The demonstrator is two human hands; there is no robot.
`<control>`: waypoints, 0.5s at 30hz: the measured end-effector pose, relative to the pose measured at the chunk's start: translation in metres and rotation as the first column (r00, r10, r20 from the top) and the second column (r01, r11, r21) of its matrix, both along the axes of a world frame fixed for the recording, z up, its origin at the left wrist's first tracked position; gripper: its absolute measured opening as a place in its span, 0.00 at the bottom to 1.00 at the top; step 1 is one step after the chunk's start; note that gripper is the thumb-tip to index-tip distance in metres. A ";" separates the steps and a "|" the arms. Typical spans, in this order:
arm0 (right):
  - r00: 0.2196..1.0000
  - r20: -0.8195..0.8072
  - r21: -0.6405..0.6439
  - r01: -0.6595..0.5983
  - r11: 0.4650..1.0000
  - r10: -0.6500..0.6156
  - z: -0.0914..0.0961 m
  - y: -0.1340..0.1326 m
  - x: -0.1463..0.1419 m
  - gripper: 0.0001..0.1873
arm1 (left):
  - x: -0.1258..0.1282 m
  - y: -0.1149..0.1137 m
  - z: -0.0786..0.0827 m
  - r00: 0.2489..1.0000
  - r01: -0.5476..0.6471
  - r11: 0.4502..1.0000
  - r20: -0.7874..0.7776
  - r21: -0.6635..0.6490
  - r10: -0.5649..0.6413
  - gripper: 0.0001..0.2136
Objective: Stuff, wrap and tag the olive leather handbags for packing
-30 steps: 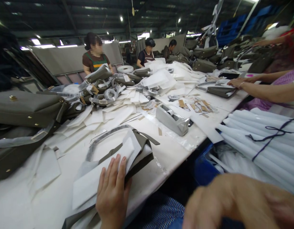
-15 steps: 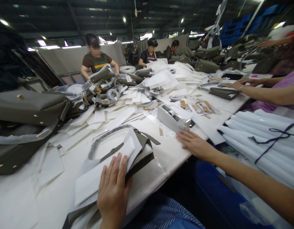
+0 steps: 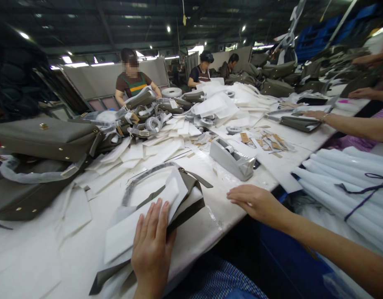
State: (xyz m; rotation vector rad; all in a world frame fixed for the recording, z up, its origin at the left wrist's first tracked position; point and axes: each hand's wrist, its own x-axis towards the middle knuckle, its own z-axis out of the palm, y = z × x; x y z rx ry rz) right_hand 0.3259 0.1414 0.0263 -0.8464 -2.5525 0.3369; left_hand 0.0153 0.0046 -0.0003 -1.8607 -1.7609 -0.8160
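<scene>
- I have my left hand [image 3: 152,245] laid flat, fingers nearly straight, on the white sheet [image 3: 124,241] over the dark bag [image 3: 186,216].
- That bag lies at the near edge of the bench [image 3: 222,201], its wrapped handle [image 3: 133,185] arched away from me.
- My right hand [image 3: 256,203] holds nothing I can see, fingers stretched and side by side, near the grey tape dispenser [image 3: 231,162]; whether it touches the bench, I can't tell.

At bottom centre, the clothing [image 3: 214,276] is finely checked in blue and white, with a plain blue patch [image 3: 245,293] at the lower edge. The left hand [image 3: 153,249], lower centre, right hand [image 3: 259,204], right of centre, and forearm [image 3: 331,246], lower right, are bare.
</scene>
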 end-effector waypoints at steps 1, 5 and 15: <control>0.996 0.041 -0.082 -0.070 0.994 0.074 0.003 -0.008 -0.006 0.14 | 0.000 0.000 0.000 1.000 0.000 1.000 0.000 0.002 0.000 0.33; 0.994 0.094 -0.162 -0.047 0.986 0.062 -0.006 -0.009 -0.026 0.22 | 0.000 -0.001 0.001 1.000 0.000 1.000 -0.010 0.001 0.000 0.32; 0.996 0.081 0.040 0.026 0.999 -0.029 -0.074 0.026 -0.096 0.38 | 0.004 -0.001 -0.001 0.999 0.006 1.000 -0.052 0.012 -0.005 0.28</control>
